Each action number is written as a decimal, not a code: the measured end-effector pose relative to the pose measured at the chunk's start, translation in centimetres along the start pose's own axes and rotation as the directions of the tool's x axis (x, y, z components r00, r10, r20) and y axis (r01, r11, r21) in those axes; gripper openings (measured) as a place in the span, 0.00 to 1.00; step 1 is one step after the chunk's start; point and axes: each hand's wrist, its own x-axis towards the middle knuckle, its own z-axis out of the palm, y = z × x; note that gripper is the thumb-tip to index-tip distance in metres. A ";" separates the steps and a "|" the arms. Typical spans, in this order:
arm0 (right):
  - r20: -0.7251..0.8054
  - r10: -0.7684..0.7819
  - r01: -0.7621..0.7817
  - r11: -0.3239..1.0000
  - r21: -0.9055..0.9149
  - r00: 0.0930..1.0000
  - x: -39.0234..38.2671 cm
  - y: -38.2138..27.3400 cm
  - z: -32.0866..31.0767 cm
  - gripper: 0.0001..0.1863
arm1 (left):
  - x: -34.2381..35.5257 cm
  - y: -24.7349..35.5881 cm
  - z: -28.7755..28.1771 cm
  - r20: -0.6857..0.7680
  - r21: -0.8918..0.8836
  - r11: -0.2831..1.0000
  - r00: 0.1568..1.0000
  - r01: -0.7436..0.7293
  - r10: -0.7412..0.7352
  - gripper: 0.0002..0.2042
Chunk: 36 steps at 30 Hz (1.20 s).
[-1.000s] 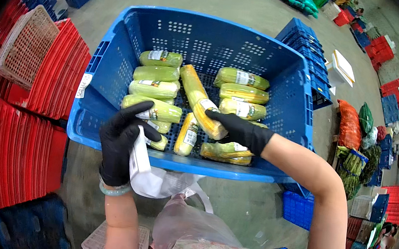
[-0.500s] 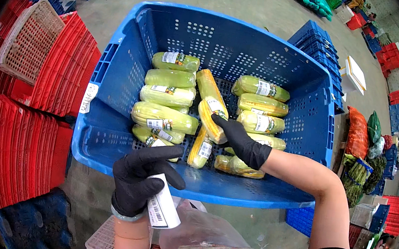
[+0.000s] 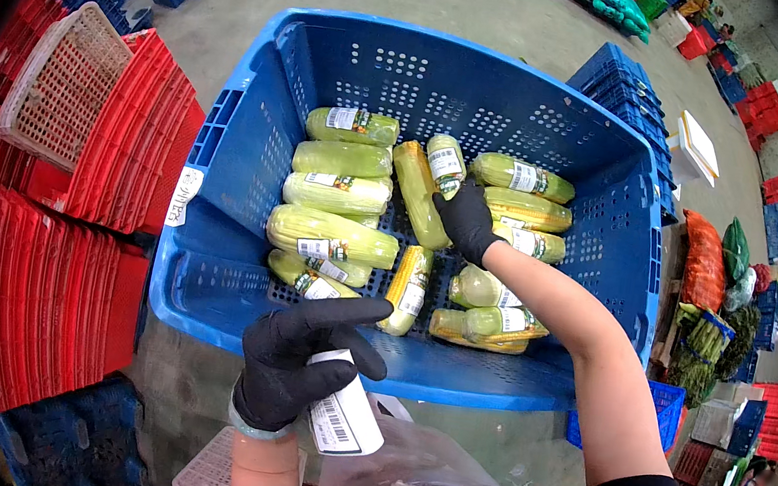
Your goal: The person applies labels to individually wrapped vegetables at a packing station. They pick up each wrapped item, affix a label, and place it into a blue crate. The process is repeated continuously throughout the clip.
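Note:
A big blue perforated crate (image 3: 237,277) holds several wrapped packs of corn with barcode labels, laid in a left group and a right group. My right hand (image 3: 466,219), in a black glove, grips the lower end of a corn pack (image 3: 445,164) near the crate's middle. Left of that hand lies another wrapped corn pack (image 3: 420,196) without a visible label, slanting. Below it is a yellow corn pack (image 3: 407,290). Over the near left rim, my left hand (image 3: 305,360), also black-gloved, holds a roll of white barcode labels (image 3: 345,409), with its index finger stretched out.
Tall stacks of red crates (image 3: 33,295) stand at the left, with a beige basket (image 3: 66,83) on its side among them. Blue crates (image 3: 629,103) are stacked beyond the right side. An orange mesh sack (image 3: 703,260) and bundled greens (image 3: 701,348) lie farther right.
My right hand has let go of the slanting corn pack, moved up and taken hold of another. The slanting pack now lies flat. My left hand has shifted slightly right with the label roll.

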 end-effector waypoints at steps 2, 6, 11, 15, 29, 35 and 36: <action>0.015 0.010 -0.009 0.997 -0.077 1.000 -0.7 -0.4 -0.9 0.36 | 0.0 0.1 0.1 -0.004 0.013 1.000 1.000 -0.004 0.004 0.22; 0.041 -0.044 0.045 0.999 -0.007 0.998 -4.9 -0.3 -4.0 0.34 | -0.1 -0.5 0.9 -0.038 0.038 0.998 0.998 -0.048 0.050 0.20; 0.381 -0.304 0.138 0.904 0.406 0.873 -16.8 -2.1 -17.1 0.26 | -1.2 -1.6 5.1 -0.132 0.272 0.955 0.979 -0.115 0.156 0.18; 0.159 -0.333 0.147 0.730 0.668 0.930 -30.0 -0.7 -24.7 0.26 | -3.1 -4.1 13.9 0.236 0.385 0.866 0.941 -0.320 0.243 0.22; -0.544 0.824 -0.329 0.476 0.816 -0.159 -68.9 4.1 -18.8 0.13 | -24.8 -14.6 40.0 0.848 0.438 0.861 -0.438 0.261 -0.299 0.08; -0.489 0.688 -0.146 0.495 0.857 -0.536 -81.6 -2.9 -10.1 0.08 | -41.8 -13.1 38.3 0.723 0.265 0.964 -0.660 -0.009 -0.205 0.03; -0.486 0.640 -0.149 0.507 0.849 -0.595 -83.5 -4.0 -8.6 0.08 | -44.5 -13.1 37.6 0.683 0.191 0.980 -0.709 -0.059 -0.176 0.02</action>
